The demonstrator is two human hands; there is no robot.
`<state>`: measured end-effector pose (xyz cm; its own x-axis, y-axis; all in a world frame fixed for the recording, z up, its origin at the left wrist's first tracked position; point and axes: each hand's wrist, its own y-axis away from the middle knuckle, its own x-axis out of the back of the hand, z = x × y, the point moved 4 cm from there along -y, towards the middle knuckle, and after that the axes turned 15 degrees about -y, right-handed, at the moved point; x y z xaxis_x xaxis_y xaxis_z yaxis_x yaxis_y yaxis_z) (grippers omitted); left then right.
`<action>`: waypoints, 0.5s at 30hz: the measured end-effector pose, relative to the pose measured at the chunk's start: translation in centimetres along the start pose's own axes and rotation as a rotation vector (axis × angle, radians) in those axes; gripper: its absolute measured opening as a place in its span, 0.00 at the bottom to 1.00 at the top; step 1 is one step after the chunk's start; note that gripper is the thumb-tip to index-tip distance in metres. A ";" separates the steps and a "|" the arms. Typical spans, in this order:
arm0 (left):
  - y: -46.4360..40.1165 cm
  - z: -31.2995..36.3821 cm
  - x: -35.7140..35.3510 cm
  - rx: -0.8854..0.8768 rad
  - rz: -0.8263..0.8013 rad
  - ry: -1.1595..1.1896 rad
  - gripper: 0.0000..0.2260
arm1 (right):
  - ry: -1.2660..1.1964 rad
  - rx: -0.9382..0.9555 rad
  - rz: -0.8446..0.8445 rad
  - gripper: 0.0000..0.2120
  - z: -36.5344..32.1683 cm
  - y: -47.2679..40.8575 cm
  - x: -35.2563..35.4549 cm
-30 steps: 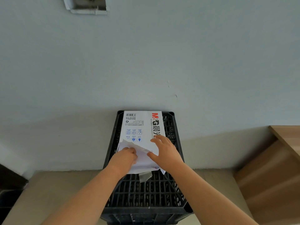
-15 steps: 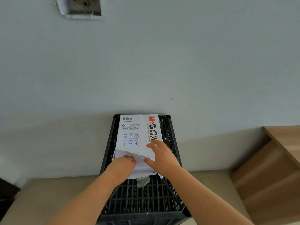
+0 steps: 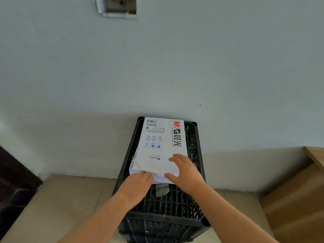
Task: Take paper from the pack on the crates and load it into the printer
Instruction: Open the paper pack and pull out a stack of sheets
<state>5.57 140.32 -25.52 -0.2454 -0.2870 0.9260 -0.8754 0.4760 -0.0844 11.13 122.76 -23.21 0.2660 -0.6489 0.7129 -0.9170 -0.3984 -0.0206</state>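
Since the earlier frame the raised wrapper flap had dropped flat onto the pack, uncovering more print, and both hands had shifted little. Landmark: the black crate [image 3: 177,202], standing on the floor [image 3: 66,199] against the wall [image 3: 157,67].

Nearest the camera, both forearms reached in over the crate's front edge. Left hand [image 3: 135,185] lay knuckles-up at the pack's near end, fingers curled toward the torn wrapper opening; fingertips hidden, so whether it gripped any sheets could not be told. Right hand [image 3: 185,171] rested open and flat on the near right part of the pack, fingers spread, thumb at the near edge.

Paper pack [image 3: 161,146] lay lengthwise on the crate's lattice top, far end reaching the crate's far rim at the wall. A grey scrap [image 3: 162,189] hung from the pack's near end onto the lattice.

Right of the crate: wooden furniture [image 3: 298,193]. High on the wall, left of the crate: an open wall recess [image 3: 116,6].
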 end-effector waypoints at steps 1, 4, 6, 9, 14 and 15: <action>0.5 0.2 0.2 0.009 -0.004 0.003 0.23 | -0.040 -0.033 0.047 0.27 0.3 0.4 0.2; 1.6 0.6 0.6 0.020 0.009 0.022 0.19 | -0.129 -0.252 0.207 0.23 1.6 1.7 0.9; 2.2 0.7 1.1 0.024 0.018 0.029 0.17 | -0.099 -0.398 0.186 0.23 2.3 2.7 1.1; 2.8 0.9 1.8 0.007 0.031 0.001 0.15 | -0.118 -0.540 0.054 0.25 3.2 3.9 0.6; 3.6 1.2 2.7 0.038 0.085 0.089 0.12 | -0.513 -0.693 0.089 0.18 3.1 4.6 -0.9; 3.9 1.1 2.8 0.050 0.103 0.152 0.09 | -0.583 -0.707 0.123 0.17 3.0 4.7 -1.0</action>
<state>1.04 140.42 -23.63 -0.2725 -0.1078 0.9561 -0.8694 0.4534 -0.1966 7.44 119.56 -26.16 0.0860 -0.9605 0.2647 -0.8660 0.0593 0.4965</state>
